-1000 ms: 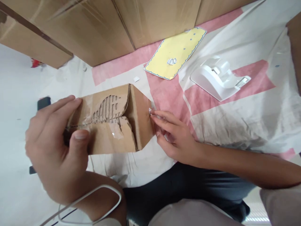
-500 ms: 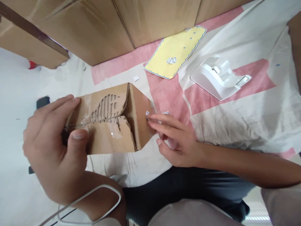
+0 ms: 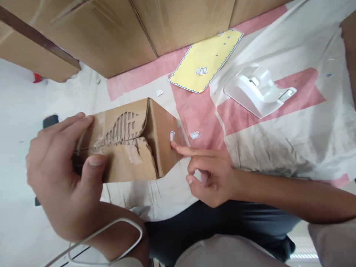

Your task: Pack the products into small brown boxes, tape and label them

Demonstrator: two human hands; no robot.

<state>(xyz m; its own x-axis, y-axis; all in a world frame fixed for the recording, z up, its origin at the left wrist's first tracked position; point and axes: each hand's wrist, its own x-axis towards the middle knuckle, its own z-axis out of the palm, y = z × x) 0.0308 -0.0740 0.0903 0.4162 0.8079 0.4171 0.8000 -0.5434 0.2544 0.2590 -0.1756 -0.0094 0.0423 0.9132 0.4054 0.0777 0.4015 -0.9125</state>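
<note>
My left hand point(image 3: 65, 163) grips the left end of a small cardboard box point(image 3: 164, 129), thumb on the near top flap and fingers over the far side. The box's top flaps are torn and partly taped. On its right end face sits a small white paper piece with a dark outline point(image 3: 172, 136). The index fingertip of my right hand point(image 3: 210, 170) touches the box just at the lower edge of that piece, while the other fingers curl toward the thumb. Another outlined paper piece point(image 3: 195, 135) lies on the cloth to the right of the box.
A yellow paper cut-out point(image 3: 208, 55) carrying small white pieces lies behind, near large cardboard boxes point(image 3: 186, 22). To the right stands a white tape dispenser point(image 3: 260, 91). A white scrap point(image 3: 159, 92) rests on the pink and white cloth point(image 3: 250, 148). A white cable point(image 3: 140, 230) crosses my left forearm.
My right hand has shifted slightly down, its index finger now extended with the other fingers curled back. The paper piece on the box and the one on the cloth show more fully.
</note>
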